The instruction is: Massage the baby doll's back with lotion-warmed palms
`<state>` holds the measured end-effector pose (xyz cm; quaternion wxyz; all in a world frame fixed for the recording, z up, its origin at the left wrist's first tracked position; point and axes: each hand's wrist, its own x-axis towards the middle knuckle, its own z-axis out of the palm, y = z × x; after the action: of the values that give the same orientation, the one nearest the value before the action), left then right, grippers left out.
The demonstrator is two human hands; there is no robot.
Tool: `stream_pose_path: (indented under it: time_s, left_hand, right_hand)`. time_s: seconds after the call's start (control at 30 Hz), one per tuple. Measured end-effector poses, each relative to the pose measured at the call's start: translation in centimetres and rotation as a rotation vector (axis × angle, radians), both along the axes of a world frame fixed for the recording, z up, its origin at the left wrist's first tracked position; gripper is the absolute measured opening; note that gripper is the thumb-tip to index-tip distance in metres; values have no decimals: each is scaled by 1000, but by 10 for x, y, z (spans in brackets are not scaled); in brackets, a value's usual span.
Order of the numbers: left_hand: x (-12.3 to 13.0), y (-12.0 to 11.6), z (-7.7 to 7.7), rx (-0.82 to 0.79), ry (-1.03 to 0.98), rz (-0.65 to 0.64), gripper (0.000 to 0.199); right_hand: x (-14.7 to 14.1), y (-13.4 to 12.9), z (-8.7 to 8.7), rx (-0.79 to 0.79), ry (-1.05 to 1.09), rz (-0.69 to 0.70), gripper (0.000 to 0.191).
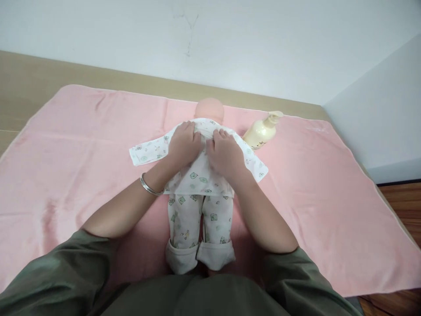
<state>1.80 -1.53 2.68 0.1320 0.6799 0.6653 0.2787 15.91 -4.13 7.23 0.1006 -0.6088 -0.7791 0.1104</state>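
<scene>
A baby doll (209, 109) lies on a pink mat, its head away from me. It wears a white printed top (200, 182) with long sleeves spread out to both sides. Matching printed trousers (215, 219) with turned-up cuffs cover its legs. My left hand (184, 144) and my right hand (226, 151) rest on the upper chest of the top, side by side with a small gap between. The fingers of both are curled into the fabric, which is drawn into creases between them. A silver bangle (149, 185) circles my left wrist.
A cream pump bottle (261, 131) lies tilted on the pink mat (329, 197), right of the doll. The mat covers a light wooden surface (98, 74) that meets a white wall (246, 48). Dark wooden flooring (399, 206) shows beyond the right edge.
</scene>
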Motion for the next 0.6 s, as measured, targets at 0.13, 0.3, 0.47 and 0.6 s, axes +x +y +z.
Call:
stream_pose_path:
  time_s: [0.13, 0.3, 0.47, 0.6]
  left_hand:
    - [24, -32, 3, 59, 51, -93, 63]
    - [20, -24, 0, 18, -11, -110, 64]
    - [-9, 15, -5, 5, -71, -78, 59]
    - [-5, 9, -3, 55, 9, -86, 59]
  right_hand:
    - [22, 37, -19, 1, 177, -63, 51]
    - [19, 32, -24, 32, 90, -65, 56]
    - [-8, -7, -12, 107, -56, -69, 61]
    - [-3, 7, -16, 68, 24, -24, 59]
